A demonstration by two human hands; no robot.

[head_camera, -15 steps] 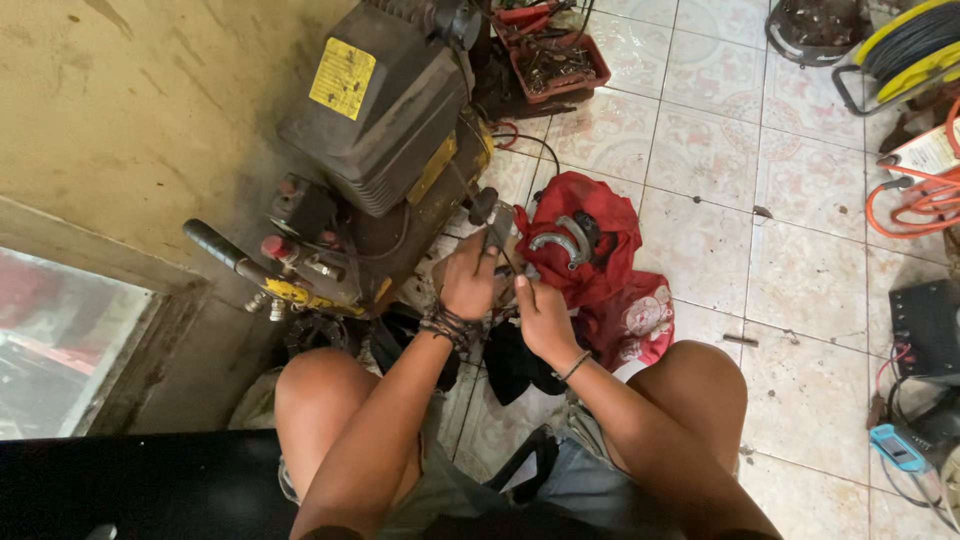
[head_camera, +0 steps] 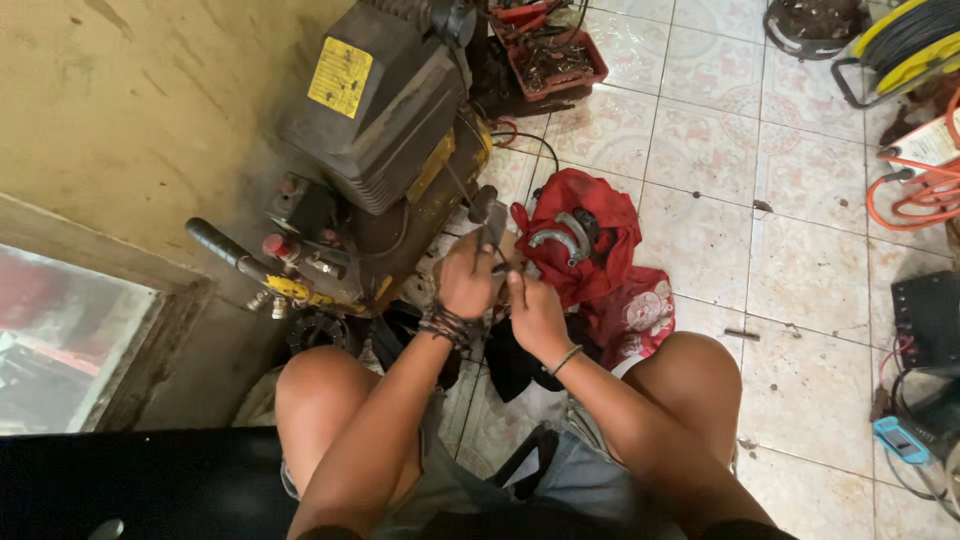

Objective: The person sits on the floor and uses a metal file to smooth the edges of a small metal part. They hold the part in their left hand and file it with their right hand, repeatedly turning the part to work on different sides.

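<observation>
I sit on the floor with both knees up, facing a dirty dark air compressor (head_camera: 385, 130) with a yellow label. My left hand (head_camera: 465, 280), with cord bracelets at the wrist, is closed around a dark metal tool (head_camera: 490, 215) that points up toward the compressor's side. My right hand (head_camera: 535, 315) is right beside it, fingers curled on the same tool's lower part. A red cloth (head_camera: 585, 250) lies just beyond my hands with a curved grey metal part (head_camera: 560, 238) on it.
A red tray of small parts (head_camera: 550, 60) stands behind the compressor. A yellow cable reel (head_camera: 905, 40) and orange hose (head_camera: 925, 195) lie at the far right. A black box (head_camera: 925, 315) and a blue device (head_camera: 900, 440) sit at the right edge. A yellowish wall (head_camera: 130, 110) is to the left.
Both hands stay in about the same place by the compressor, with only a slight shift of the fingers on the tool.
</observation>
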